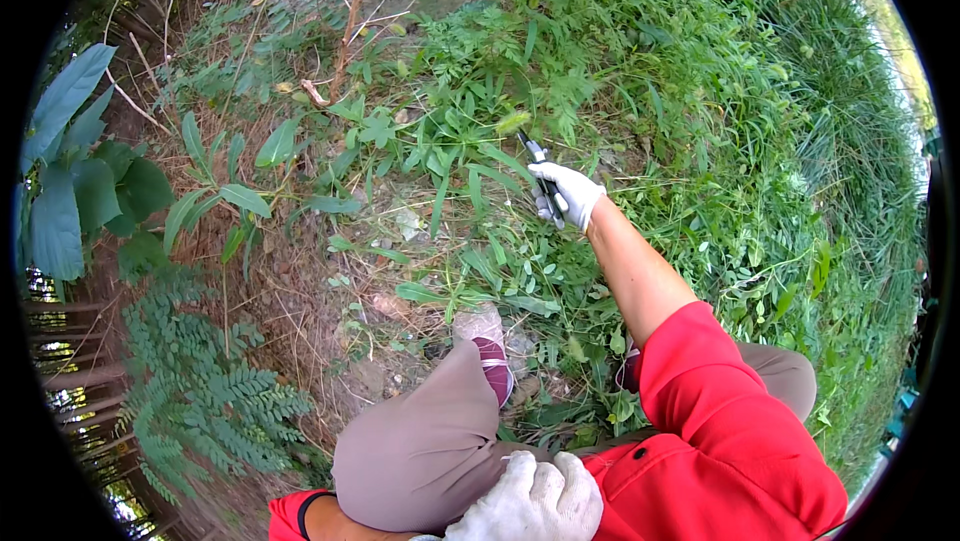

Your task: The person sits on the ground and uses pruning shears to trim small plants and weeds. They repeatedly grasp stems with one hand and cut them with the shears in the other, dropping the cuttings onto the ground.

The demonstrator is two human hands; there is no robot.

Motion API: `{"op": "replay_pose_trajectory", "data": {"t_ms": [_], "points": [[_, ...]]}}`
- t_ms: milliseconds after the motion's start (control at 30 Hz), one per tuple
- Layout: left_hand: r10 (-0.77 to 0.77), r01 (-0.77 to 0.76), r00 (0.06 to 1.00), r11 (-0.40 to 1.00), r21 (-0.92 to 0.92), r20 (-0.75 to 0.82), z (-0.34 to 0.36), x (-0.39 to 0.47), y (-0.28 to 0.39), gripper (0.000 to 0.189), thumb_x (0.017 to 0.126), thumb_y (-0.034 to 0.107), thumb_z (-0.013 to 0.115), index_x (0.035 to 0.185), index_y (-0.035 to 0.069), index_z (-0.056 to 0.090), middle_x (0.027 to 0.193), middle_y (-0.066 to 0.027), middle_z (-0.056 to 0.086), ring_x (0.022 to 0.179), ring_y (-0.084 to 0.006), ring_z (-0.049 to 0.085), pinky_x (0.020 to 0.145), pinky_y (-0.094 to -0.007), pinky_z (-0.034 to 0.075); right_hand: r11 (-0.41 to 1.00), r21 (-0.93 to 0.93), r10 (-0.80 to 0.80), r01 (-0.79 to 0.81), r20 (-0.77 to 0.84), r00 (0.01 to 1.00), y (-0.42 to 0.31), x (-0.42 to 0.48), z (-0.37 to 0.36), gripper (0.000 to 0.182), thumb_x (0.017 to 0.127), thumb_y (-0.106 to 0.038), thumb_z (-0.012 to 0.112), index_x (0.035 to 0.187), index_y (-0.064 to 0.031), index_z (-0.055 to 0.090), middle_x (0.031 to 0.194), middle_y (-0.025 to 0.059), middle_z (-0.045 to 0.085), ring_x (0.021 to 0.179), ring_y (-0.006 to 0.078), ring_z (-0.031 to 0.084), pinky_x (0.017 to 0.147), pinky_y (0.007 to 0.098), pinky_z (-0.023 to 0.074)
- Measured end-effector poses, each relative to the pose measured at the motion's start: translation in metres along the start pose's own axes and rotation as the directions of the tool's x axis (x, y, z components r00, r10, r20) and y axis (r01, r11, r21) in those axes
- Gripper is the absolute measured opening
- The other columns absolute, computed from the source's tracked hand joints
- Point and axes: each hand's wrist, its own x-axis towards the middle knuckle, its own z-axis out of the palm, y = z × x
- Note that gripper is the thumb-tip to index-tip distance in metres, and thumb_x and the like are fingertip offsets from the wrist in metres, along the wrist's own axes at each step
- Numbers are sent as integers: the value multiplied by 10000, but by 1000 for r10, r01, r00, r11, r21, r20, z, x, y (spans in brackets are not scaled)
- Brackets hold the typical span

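My right hand (571, 194), in a white glove, reaches out over the weeds. It grips a black-handled hand tool (551, 188), seemingly pruning shears, whose dark tip points up and to the left. Just beyond that tip is a green foxtail seed head (513, 122). Long-leaved weeds (442, 143) grow left of the tool. My left hand (529, 500), in an off-white knit glove, lies by my lap against the red shirt and trousers. Its fingers are bent and its palm is hidden.
My bent knee (420, 458) and maroon shoe (493, 368) are close below the weeds. A thin bare woody stem (352, 23) rises at the top. Broad-leaved shrubbery (67, 173) stands at the left, with feathery foliage (217, 391) lower down. Dense grass (847, 106) covers the right.
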Motion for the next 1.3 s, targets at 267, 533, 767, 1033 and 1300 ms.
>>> {"op": "replay_pose_trajectory", "data": {"t_ms": [267,533,767,1033,1300], "points": [[4,-3,1000,1000,-27,30,2,1,6,76,771,123,593,754,65,546,675,-69,482,654,-209,513,603,-316,464,999,-30,-30,31,18,999,-33,21,18,355,830,-460,751,855,-160,562,698,16,564,555,161,550,475,340,502],[125,-125,990,992,-13,60,3,0,-3,130,781,144,591,835,28,613,836,-116,570,725,-222,548,714,-348,481,998,52,-36,36,-16,999,-27,35,24,391,805,-479,770,926,-161,577,702,24,570,567,168,539,565,415,513],[127,-126,980,992,-18,150,-4,1,-5,139,793,149,581,845,25,615,842,-114,571,736,-221,551,738,-342,481,989,144,14,-20,40,999,-5,13,14,326,876,-414,706,1032,-154,585,825,44,607,664,194,612,555,383,574],[139,-140,990,990,11,33,-3,1,-4,134,788,152,582,829,26,604,804,-111,541,724,-224,542,730,-343,478,981,190,-31,24,36,999,-14,3,18,288,898,-370,696,1037,-153,568,826,78,635,651,196,631,533,381,568],[126,-126,989,992,2,78,-1,0,-3,106,783,154,585,796,49,596,774,-91,519,709,-216,530,702,-344,465,985,168,-42,36,29,999,-41,37,27,294,868,-427,709,884,-168,571,737,35,586,598,201,571,515,439,526]]}}
